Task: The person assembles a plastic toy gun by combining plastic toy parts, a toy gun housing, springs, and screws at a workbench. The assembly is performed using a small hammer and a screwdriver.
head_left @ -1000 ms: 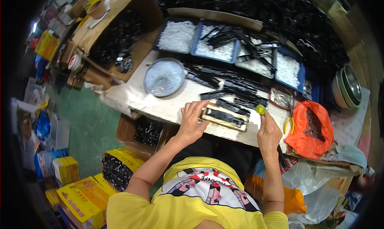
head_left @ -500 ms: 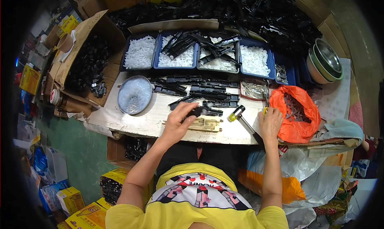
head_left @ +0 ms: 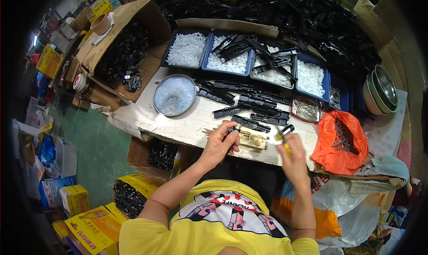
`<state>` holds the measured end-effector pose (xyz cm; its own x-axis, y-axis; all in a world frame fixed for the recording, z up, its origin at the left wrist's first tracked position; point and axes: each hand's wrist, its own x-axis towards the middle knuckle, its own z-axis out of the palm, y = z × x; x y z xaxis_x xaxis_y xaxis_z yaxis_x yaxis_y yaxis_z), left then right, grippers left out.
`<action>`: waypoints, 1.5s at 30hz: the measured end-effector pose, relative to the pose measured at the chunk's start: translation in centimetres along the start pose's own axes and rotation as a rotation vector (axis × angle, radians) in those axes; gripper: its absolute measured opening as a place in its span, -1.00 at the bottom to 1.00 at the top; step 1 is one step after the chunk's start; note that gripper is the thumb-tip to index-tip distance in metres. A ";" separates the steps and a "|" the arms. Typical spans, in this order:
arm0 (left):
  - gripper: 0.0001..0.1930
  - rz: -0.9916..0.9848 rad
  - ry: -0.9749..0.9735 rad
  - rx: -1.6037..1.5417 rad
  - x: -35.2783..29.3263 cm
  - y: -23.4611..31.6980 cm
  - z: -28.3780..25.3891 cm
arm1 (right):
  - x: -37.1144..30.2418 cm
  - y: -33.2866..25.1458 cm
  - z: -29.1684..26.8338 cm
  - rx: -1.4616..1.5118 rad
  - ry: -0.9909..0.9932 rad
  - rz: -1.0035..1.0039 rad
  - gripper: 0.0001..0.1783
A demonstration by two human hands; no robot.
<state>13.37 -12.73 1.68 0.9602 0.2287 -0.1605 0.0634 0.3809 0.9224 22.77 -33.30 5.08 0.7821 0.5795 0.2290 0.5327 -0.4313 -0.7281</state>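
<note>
Head view, observed from beside the bench (head_left: pixel 196 125): the left hand (head_left: pixel 220 143) has its fingers closed on a small black part (head_left: pixel 233 129), held just left of a cream fixture (head_left: pixel 253 141). The right hand (head_left: pixel 295 160), blurred, grips a yellow-handled tool (head_left: pixel 287 150) near a hammer (head_left: pixel 288 129). Black assemblies (head_left: pixel 269 117) lie beyond the fixture.
</note>
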 end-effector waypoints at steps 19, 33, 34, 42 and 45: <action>-0.68 0.158 0.097 0.368 -1.9 0.4 -0.3 | -0.7 -3.5 3.6 0.077 -0.292 -0.024 -0.76; -0.77 -0.442 -0.252 -0.393 -1.7 0.4 -4.3 | -0.1 -3.8 3.8 -0.126 -0.483 -0.167 -0.76; -0.80 -0.484 -0.338 -0.490 -1.7 0.3 -5.0 | -0.1 -4.0 3.9 -0.121 -0.489 -0.174 -0.76; -0.75 -0.494 -0.294 -0.578 -5.4 0.6 -9.2 | 1.2 -4.9 5.7 -0.109 -0.418 -0.391 -0.71; -0.71 -0.447 0.083 0.180 -8.6 1.6 -12.9 | 1.1 -1.9 3.9 -0.126 -0.139 -0.140 -0.82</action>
<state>1.76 -2.56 0.01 0.8040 0.1512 -0.5750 0.5172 0.2990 0.8019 21.38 -29.17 4.19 0.6501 0.7258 0.2248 0.6762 -0.4177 -0.6069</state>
